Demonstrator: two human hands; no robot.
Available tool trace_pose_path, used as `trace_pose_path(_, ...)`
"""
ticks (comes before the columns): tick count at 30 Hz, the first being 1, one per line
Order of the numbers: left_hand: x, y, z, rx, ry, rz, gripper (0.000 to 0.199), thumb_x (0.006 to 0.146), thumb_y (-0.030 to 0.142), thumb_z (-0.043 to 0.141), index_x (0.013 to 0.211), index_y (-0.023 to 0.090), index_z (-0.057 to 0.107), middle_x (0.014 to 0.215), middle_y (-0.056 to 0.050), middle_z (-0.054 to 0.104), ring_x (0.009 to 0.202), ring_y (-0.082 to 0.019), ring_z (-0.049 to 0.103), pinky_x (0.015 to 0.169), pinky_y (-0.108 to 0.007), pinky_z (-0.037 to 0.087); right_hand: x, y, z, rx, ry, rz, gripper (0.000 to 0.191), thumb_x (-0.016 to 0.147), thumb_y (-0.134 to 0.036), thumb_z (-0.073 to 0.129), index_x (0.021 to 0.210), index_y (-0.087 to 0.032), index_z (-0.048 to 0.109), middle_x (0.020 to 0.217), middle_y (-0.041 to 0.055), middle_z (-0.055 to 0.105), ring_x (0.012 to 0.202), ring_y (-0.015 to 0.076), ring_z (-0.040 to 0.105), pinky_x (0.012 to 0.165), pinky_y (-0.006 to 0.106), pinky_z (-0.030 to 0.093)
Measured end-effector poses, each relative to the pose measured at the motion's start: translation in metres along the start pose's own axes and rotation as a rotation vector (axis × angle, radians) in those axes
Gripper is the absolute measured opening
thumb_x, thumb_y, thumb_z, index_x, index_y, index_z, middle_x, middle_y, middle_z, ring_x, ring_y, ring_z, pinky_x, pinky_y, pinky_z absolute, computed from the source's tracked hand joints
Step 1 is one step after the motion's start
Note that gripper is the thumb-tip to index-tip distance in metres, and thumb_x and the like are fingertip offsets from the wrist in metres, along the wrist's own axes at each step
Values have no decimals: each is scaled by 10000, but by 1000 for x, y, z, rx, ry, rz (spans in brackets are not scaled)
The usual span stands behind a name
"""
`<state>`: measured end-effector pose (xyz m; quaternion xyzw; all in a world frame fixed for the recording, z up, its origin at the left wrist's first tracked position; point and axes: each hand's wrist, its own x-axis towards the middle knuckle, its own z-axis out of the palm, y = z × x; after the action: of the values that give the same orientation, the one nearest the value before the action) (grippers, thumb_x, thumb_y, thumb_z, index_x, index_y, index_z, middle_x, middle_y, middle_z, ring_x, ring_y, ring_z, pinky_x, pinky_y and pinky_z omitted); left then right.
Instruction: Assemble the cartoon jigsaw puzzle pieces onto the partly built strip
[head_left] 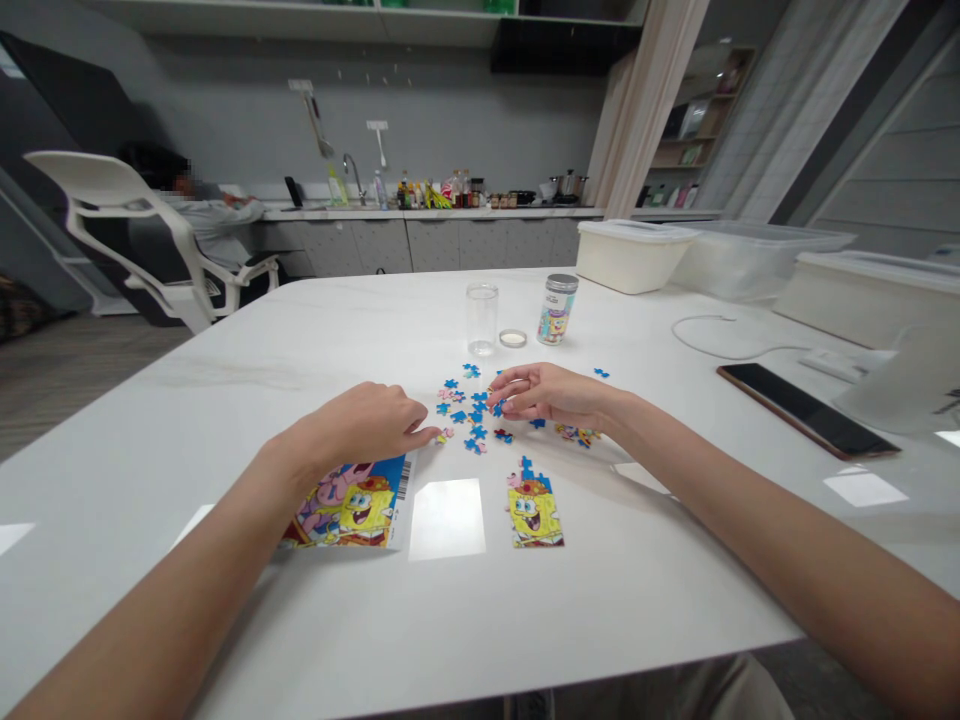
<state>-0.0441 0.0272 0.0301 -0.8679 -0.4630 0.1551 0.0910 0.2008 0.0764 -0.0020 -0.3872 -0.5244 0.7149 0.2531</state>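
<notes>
Several loose puzzle pieces (pixel 478 432), mostly blue, lie scattered on the white table. My right hand (pixel 541 392) is over their right side, fingers apart and curved, the fingertips close to a blue piece (pixel 498 408). To the left, my left hand (pixel 375 425) rests above the picture sheet (pixel 367 505), its fingers curled under and one fingertip by a pink and yellow piece (pixel 444 436); whether it holds anything is hidden. A partly joined puzzle (pixel 534 512) with a yellow character lies nearer me, between my arms.
Behind the pieces stand a clear jar (pixel 482 320), a lid (pixel 513 339) and a printed canister (pixel 557 310). A phone (pixel 802 408), a white cable and plastic boxes (pixel 634 257) are at the right. A person sits at the far left beyond a white chair (pixel 112 190).
</notes>
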Motion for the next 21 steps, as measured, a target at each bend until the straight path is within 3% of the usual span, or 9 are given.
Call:
trace_pose_path(3,0,1,0,7,-1,-4,470,972,437,356,751,189,688,613,-88,638,540,-209,593,531,-302,313,1,0,-1,7,8,0,278,665,-50,777,882,-156,639,946,52,724,775,109,663,670,193,558)
trace_pose_path(8,0,1,0,15,10,-1,453,970,421,369,735,186,677,623,-83,640,535,-188,589,518,-294,287,1,0,-2,-17,42,-5,195,750,-142,762,901,-162,640,961,64,729,650,73,601,485,144,460)
trace_pose_path(17,0,0,0,10,5,-2,460,968,425,359,747,190,686,621,-89,641,545,-213,600,529,-303,318,0,-2,3,-67,22,-17,88,787,-197,746,831,-147,688,803,24,677,549,41,452,458,155,369)
trace_pose_path(21,0,0,1,2,6,-4,461,967,432,364,733,192,681,613,-80,635,538,-196,594,531,-294,321,1,0,1,-61,12,-20,60,785,-183,747,821,-152,710,823,14,660,619,49,496,544,154,427)
